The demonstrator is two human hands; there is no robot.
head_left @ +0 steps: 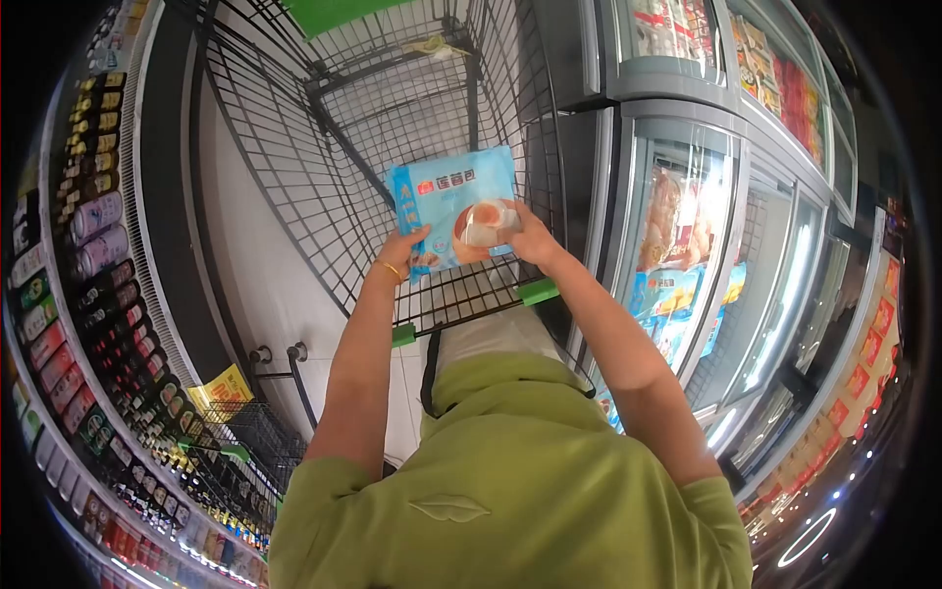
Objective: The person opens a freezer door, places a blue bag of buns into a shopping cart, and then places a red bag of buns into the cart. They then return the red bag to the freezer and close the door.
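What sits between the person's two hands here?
A blue food packet, gripped by the left hand and right hand above the cart; head view.

Head camera, close, down onto packet (pixel 442 191)

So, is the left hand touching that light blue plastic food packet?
Touching. The head view shows the left hand gripping the lower left corner of the light blue plastic food packet.
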